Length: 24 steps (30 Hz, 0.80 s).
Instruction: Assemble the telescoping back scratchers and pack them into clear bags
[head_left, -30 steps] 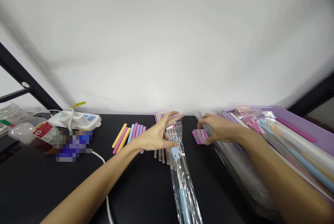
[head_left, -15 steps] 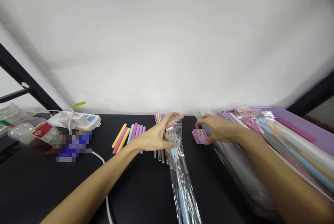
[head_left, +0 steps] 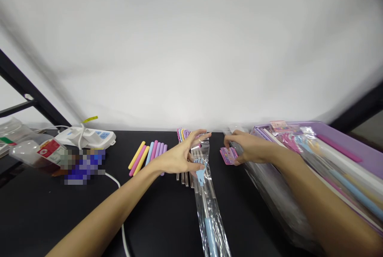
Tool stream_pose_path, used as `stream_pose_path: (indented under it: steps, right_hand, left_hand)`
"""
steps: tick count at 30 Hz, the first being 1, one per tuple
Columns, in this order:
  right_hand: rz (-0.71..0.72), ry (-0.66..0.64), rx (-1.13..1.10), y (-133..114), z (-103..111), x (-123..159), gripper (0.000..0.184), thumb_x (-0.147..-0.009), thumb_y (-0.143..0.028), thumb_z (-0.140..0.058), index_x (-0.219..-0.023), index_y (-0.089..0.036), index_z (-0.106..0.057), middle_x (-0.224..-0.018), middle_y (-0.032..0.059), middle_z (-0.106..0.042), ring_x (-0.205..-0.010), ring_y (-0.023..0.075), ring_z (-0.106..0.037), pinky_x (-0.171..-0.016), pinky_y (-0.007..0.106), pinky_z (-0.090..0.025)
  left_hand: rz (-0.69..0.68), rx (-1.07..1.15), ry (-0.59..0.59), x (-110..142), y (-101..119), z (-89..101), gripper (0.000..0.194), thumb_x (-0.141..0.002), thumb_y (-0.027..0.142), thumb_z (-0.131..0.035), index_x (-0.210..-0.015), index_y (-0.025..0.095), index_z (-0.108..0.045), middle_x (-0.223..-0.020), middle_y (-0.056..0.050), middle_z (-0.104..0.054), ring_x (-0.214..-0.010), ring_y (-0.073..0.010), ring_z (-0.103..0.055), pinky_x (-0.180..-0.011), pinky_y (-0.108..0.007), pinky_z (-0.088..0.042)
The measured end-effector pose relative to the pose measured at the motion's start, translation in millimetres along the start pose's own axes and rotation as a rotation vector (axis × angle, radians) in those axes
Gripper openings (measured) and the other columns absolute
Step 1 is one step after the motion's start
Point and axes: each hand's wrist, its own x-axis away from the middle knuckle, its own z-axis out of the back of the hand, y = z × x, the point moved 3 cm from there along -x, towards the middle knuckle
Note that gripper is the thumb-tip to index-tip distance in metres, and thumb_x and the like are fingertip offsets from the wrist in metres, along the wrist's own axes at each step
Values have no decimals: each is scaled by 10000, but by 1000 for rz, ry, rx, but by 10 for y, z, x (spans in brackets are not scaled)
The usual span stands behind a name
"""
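Pinching clear plastic bag (head_left: pixel 204 205) in half-open left hand (head_left: pixel 176 158), bag running down across black table (head_left: pixel 60 209) | right hand (head_left: pixel 251 148) curled on pink card pack (head_left: pixel 229 156), both shifted slightly left since earlier frame | card print too small to read

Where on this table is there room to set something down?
Black tabletop shows at front left, beside the cord, and between the clear bag and the purple tray. It's crowded around the left hand and right hand, among the pastel sticks.
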Motion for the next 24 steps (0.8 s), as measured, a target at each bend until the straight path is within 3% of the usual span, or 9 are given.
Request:
stream_pose_path:
  steps: [9,13,19,24]
  right_hand:
    - [63,-23,-55,-3,-15,-18,615,-616,-195,-742,-1217,-272,-635,-1189,98,-542,-1108,298,-557,-935,379,-444]
    - [66,-26,-70,-30,6,5,604,-621,-200,-727,-1213,-269,-626,-1186,92,-538,-1089,293,-558,-914,373,-455]
    - [103,-7,-93,-49,13,23,566,-626,-212,-696,-1183,-259,-603,-1175,79,-531,-1055,273,-563,-882,342,-458]
    - [124,-3,-113,-33,-8,16,555,-645,-215,-674,-1191,-263,-587,-1181,77,-518,-1025,253,-563,-875,335,-448]
  left_hand:
    - [-9,16,-17,-1,-15,-15,919,-809,136,-696,-1502,440,-174,-1638,-172,-67,-589,-34,-609,-565,-272,-552]
    - [-7,11,-16,3,-13,-13,931,-813,145,-695,-1512,439,-155,-1637,-181,-65,-604,-47,-621,-566,-271,-553]
    - [16,23,-14,1,-10,-23,943,-806,131,-691,-1507,458,-152,-1641,-164,-55,-544,7,-572,-574,-261,-566]
    - [5,9,-8,2,-8,-24,926,-807,129,-687,-1506,446,-169,-1640,-166,-71,-579,-26,-613,-552,-252,-551]
